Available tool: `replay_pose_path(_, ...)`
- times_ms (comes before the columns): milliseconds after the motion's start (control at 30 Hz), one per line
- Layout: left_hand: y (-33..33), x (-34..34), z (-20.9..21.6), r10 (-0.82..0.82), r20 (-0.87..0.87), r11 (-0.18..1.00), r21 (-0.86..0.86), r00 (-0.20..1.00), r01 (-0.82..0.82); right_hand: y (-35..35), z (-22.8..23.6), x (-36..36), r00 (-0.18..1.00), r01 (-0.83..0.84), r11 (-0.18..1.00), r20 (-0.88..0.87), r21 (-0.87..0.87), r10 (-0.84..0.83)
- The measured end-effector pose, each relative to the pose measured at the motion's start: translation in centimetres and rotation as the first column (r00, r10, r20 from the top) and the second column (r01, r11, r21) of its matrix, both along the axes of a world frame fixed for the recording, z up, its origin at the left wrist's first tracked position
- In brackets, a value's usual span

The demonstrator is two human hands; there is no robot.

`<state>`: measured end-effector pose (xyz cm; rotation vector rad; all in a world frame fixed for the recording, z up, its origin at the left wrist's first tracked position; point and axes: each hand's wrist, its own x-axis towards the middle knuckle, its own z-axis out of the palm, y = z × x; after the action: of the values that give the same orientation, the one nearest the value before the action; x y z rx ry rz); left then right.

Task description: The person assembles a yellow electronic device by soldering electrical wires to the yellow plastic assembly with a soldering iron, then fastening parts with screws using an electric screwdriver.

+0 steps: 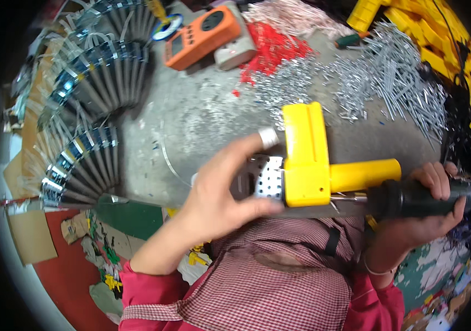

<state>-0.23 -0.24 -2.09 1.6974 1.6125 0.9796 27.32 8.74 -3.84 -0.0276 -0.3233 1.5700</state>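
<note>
My left hand (pixel 213 193) grips the end of a perforated metal sleeve (pixel 270 177), and a white wrap covers one fingertip. The sleeve joins a yellow plastic housing (pixel 305 160) whose round yellow handle (pixel 365 174) points right. In my right hand (pixel 440 190) lies a black powered screwdriver (pixel 412 199), fingers wrapped round its body. Its metal bit (pixel 351 196) runs leftward below the handle and reaches the housing's lower right side. Whether the tip sits on a screw is too small to tell.
Loose screws (pixel 288 83), longer screws (pixel 393 71) and red small parts (pixel 274 47) lie on the grey table (pixel 191 121). An orange meter (pixel 202 38) stands at the back. Bundled metal tubes with wires (pixel 100 83) line the left; yellow housings (pixel 440 38) pile up far right.
</note>
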Motion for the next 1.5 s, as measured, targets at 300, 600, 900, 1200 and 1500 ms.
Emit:
replay_pose_path(300,8.3,-3.2,-1.0,0.195,-0.898,0.943,0.283,0.395,0.178,0.1,-0.6,1.3,0.992,0.017,1.0,0.127,0.021,-0.019)
replay_pose_path(600,10.3,-3.9,-0.3,0.129,-0.899,0.931,0.254,0.418,0.261,0.5,-0.4,1.5,0.995,-0.046,0.999,0.088,0.011,0.044)
replay_pose_path(900,-2.7,2.9,-0.7,0.191,-0.101,0.971,0.164,0.976,-0.173,0.4,-0.5,1.3,0.996,-0.009,0.999,0.09,-0.053,0.014)
replay_pose_path(1200,-2.5,2.7,-2.8,0.158,-0.059,0.93,0.344,0.986,-0.129,0.5,-0.3,0.7,0.998,-0.059,0.998,0.026,-0.02,0.059)
replay_pose_path(1500,-2.1,2.1,-2.7,0.081,-0.146,0.923,0.384,0.986,-0.019,0.8,-0.1,0.5,0.998,-0.052,0.998,0.043,-0.036,0.054)
